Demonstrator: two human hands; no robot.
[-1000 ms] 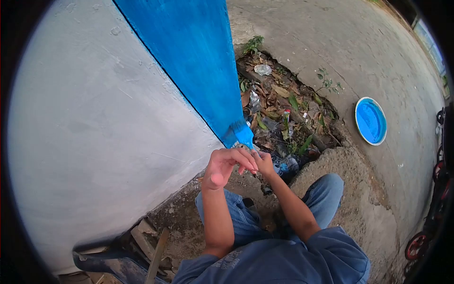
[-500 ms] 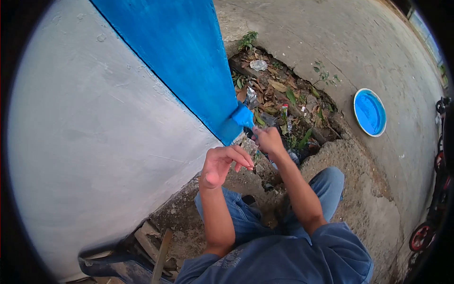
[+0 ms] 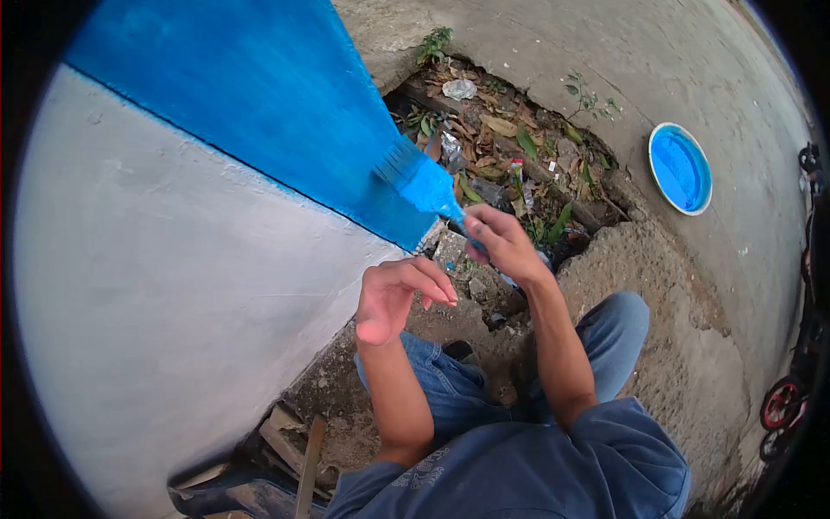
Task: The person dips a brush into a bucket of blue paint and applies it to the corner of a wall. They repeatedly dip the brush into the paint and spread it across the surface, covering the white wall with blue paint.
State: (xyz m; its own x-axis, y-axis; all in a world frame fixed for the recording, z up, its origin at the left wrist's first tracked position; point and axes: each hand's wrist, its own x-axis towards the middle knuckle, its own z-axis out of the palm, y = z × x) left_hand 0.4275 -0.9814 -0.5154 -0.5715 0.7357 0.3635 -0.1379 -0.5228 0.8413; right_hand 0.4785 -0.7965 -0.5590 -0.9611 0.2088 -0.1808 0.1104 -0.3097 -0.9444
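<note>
My right hand (image 3: 501, 245) is closed round the handle of a paintbrush (image 3: 424, 183) thick with bright blue paint. The bristles lie against the blue-painted band (image 3: 251, 95) of the wall, near its lower right corner. My left hand (image 3: 398, 298) hangs in the air near the wall's foot, its fingers curved but apart, holding nothing. Below the blue band the wall (image 3: 190, 285) is pale grey-white, with a slanting line between the two colours. On the concrete at the right sits a round basin (image 3: 679, 169) with blue paint in it.
A pit of dry leaves and litter (image 3: 501, 130) lies beside the wall's corner. Broken concrete (image 3: 657, 320) surrounds my knees. A dark plastic object (image 3: 233, 489) and a wooden strip (image 3: 309, 467) lie at lower left. Red-rimmed wheels (image 3: 782, 402) show at the right edge.
The paintbrush in my right hand has moved from the band's edge onto its face, up and left in view. My left hand stays raised. The view has turned slightly.
</note>
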